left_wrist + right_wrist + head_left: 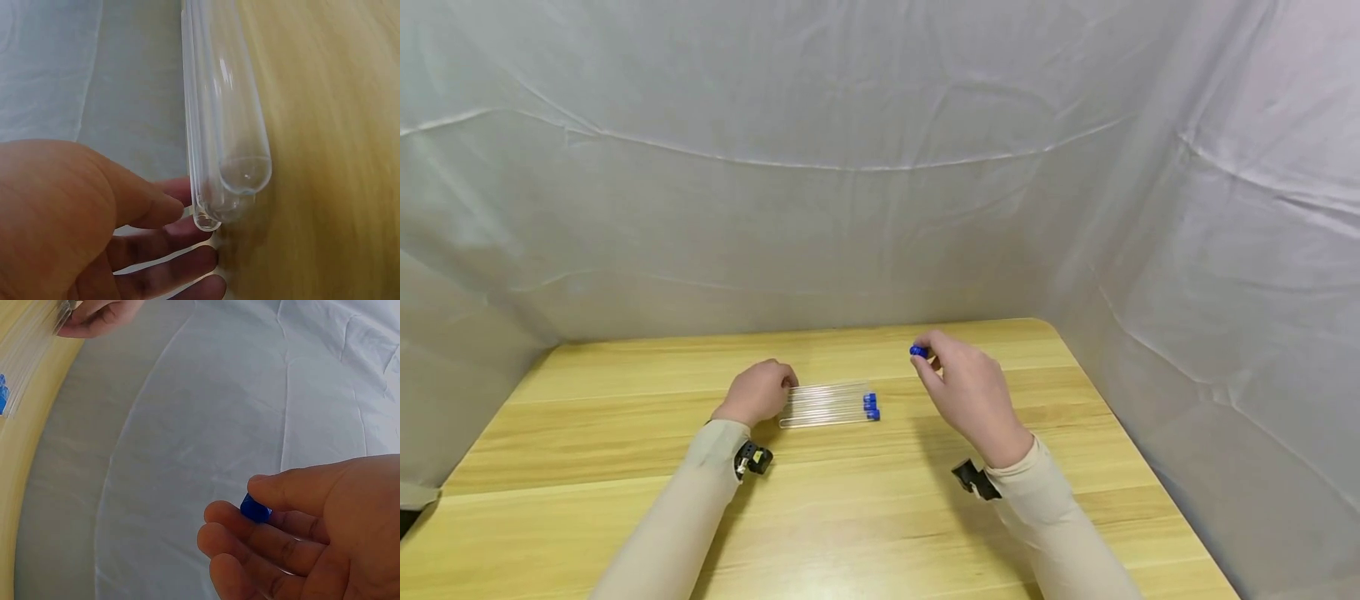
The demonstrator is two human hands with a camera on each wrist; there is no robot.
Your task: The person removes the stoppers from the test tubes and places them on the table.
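- A row of clear glass test tubes [826, 404] lies flat on the wooden table [865, 517], just below the middle of the head view, their long axes running left to right.
- Blue caps [871, 406] sit on the tubes' right ends; in the right wrist view a cap shows at the far left edge.
- The left hand [758, 392] rests at the tubes' left, rounded ends. In the left wrist view its loosely bent fingers [165, 209] touch the closed ends of the tubes [225, 125], without wrapping around them.
- The right hand [966, 387] is raised to the right of the tubes, well apart from the left hand.
- It pinches a single blue cap [919, 352] between thumb and fingertips; the right wrist view shows this cap [255, 509] lower right of centre, clamped under the thumb.
- Beige sleeves [700, 492] cover both forearms.
- White draped cloth [880, 167] fills the upper frame and both sides behind the table.
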